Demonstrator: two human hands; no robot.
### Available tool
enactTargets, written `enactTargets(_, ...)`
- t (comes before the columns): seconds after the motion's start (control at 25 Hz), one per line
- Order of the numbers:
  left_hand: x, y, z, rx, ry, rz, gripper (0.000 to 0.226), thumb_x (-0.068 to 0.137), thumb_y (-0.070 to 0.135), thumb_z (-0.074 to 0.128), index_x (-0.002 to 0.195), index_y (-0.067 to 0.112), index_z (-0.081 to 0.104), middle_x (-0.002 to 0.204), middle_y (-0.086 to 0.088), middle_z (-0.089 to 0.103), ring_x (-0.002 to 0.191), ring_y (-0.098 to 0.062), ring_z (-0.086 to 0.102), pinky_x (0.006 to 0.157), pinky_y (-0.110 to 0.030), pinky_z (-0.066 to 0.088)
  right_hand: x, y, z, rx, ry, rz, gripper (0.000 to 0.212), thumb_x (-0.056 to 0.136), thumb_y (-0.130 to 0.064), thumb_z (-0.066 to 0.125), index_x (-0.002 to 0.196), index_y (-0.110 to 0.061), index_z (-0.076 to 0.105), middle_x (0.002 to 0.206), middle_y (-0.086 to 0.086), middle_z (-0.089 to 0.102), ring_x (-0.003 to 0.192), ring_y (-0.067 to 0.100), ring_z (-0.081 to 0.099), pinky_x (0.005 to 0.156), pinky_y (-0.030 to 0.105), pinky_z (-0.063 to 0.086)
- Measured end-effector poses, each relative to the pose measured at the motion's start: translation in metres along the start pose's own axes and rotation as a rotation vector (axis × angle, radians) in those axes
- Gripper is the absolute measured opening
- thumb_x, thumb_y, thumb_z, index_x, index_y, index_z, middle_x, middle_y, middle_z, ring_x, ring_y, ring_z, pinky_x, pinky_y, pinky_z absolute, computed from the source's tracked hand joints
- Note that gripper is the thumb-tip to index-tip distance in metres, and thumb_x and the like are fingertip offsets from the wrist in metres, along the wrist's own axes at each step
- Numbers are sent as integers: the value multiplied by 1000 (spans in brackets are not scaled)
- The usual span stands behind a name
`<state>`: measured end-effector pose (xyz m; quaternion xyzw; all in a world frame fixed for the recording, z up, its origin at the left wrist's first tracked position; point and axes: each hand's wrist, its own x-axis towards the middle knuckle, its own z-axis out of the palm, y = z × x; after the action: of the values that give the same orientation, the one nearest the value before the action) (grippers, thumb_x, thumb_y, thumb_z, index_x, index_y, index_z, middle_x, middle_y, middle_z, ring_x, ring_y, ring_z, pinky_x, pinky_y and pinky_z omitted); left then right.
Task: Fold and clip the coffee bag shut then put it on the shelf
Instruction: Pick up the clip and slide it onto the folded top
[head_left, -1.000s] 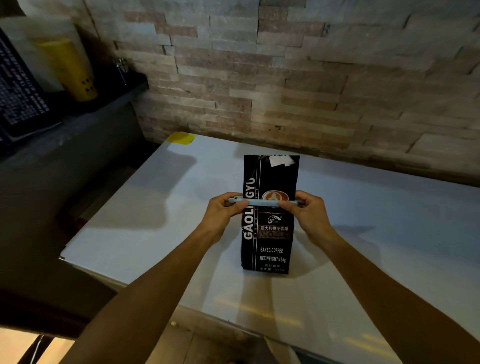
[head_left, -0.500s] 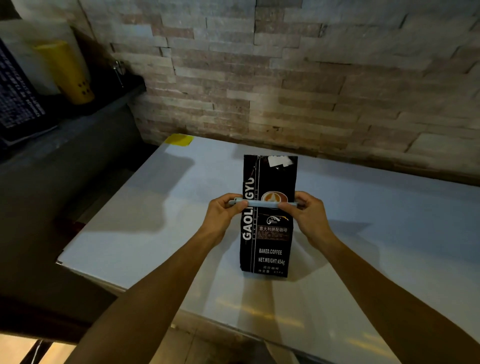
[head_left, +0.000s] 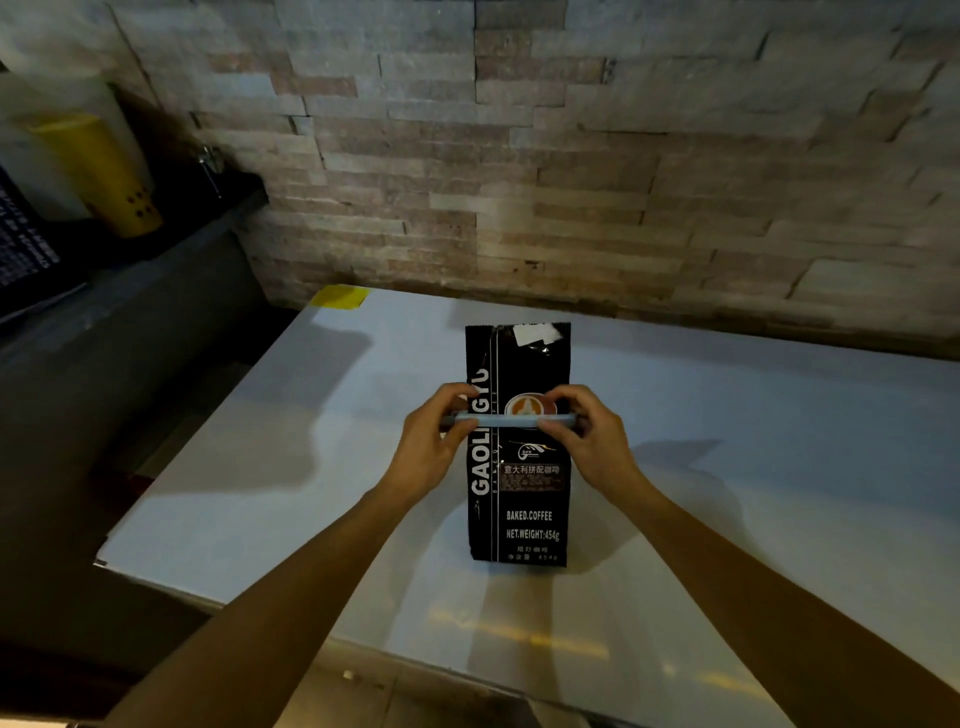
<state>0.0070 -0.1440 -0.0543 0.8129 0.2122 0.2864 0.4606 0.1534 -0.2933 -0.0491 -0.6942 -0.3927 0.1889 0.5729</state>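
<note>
A black coffee bag with white lettering lies flat on the white table, its top end toward the brick wall. A long pale blue clip runs across the bag about a third of the way down from its top. My left hand pinches the clip's left end and my right hand pinches its right end. The bag's top part above the clip lies flat and unfolded, with a white sticker near its edge.
A dark shelf runs along the left at a higher level, holding a yellow cup and a dark printed bag. A yellow note sits at the table's back left corner. A brick wall stands behind.
Both hands keep holding the clip across the bag. The view has shifted slightly; the bag and the clip stay in the same place.
</note>
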Motion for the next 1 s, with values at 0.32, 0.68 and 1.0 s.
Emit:
enactTargets(0.32, 12, 3, -15, 250, -238, -9, 61, 86, 11, 59, 140, 23, 34, 98, -8, 51, 90, -18, 51, 79, -10, 40, 0, -2, -8, -150, -106, 35, 58, 81, -2, 62, 134, -20, 44, 126, -7, 46, 116, 11, 48, 96, 20, 40)
enactTargets(0.68, 18, 5, -15, 394, -348, -48, 31, 89, 14, 56, 118, 6, 57, 102, -7, 41, 93, -17, 46, 89, -24, 40, 4, -3, -11, -529, -121, 36, 31, 84, -17, 63, 114, -9, 60, 103, 3, 39, 96, 15, 41, 91, 27, 40)
enactTargets(1.0, -5, 4, 2, -129, -227, -287, 15, 92, 19, 52, 104, 12, 58, 94, -8, 63, 89, -19, 60, 77, -17, 48, -5, 12, -15, -28, -73, 265, 16, 82, -14, 65, 95, -16, 56, 104, 9, 60, 101, 28, 58, 89, 37, 51)
